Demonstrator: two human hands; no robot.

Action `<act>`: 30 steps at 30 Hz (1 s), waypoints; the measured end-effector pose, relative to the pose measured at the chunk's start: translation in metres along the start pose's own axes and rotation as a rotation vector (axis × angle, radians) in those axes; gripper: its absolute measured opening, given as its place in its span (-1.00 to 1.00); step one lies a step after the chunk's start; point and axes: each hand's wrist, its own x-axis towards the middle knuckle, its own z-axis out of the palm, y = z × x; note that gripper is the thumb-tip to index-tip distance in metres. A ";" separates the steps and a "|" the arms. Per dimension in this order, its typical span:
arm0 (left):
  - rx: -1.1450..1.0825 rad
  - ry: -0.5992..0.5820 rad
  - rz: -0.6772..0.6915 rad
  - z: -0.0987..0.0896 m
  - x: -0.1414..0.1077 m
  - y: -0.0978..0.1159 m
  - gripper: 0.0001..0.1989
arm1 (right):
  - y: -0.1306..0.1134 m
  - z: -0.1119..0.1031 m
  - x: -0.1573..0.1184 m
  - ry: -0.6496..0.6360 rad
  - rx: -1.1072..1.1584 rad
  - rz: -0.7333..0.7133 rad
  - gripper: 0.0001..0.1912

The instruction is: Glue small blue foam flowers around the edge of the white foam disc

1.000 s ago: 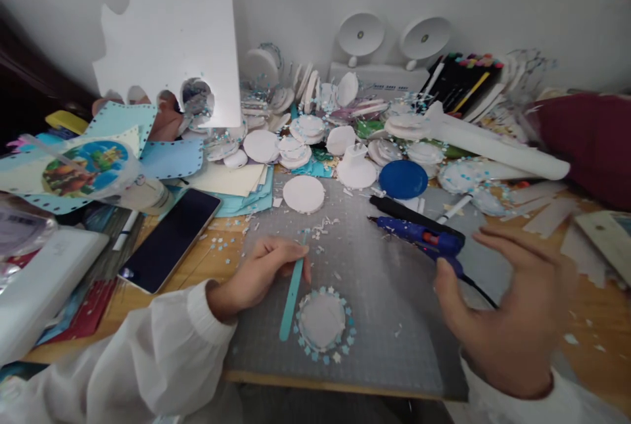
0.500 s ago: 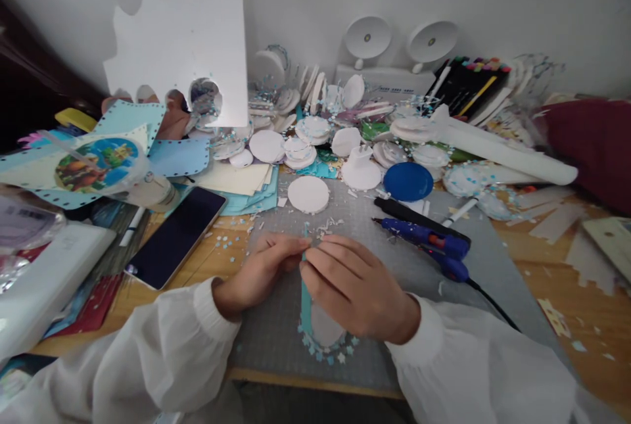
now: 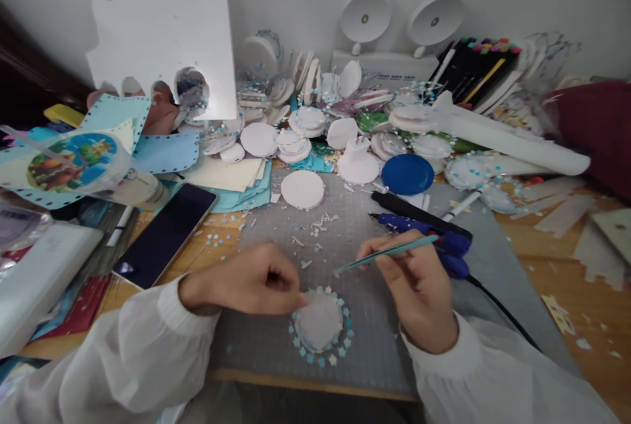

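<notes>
A white disc (image 3: pixel 321 322), ringed with small blue and white flower or star shapes, lies near the front edge of the grey cutting mat (image 3: pixel 266 352). My left hand (image 3: pixel 249 279) is curled, its fingertips closed at the disc's upper left rim; their exact grip is partly hidden. Slim turquoise tweezers (image 3: pixel 394 250) are held in my right hand (image 3: pixel 417 289), above the mat to the right of the disc. Their tip points left and down, apart from the disc. Whether a small piece sits in the tip, I cannot tell.
A blue hot glue gun (image 3: pixel 419 225) with a black cord lies at right. Behind are a plain white disc (image 3: pixel 302 189), a blue lid (image 3: pixel 407 174) and piles of decorated discs. At left are a phone (image 3: pixel 167 233) and a lidded cup (image 3: pixel 140 188). Scraps litter the mat.
My hands have moved apart: the left down to the disc's rim, the right away to the right with the tweezers, which stood upright between both hands. The decorated disc is now uncovered.
</notes>
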 end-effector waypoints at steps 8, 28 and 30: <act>-0.199 -0.125 -0.004 0.011 0.007 0.001 -0.69 | 0.003 0.003 -0.002 -0.115 0.177 0.209 -0.94; -0.337 -0.116 0.030 0.011 0.012 -0.001 -0.73 | 0.000 0.004 -0.001 -0.198 0.072 0.320 -0.90; -0.338 -0.116 0.039 0.011 0.012 -0.001 -0.74 | 0.000 0.004 -0.002 -0.195 0.062 0.327 -0.91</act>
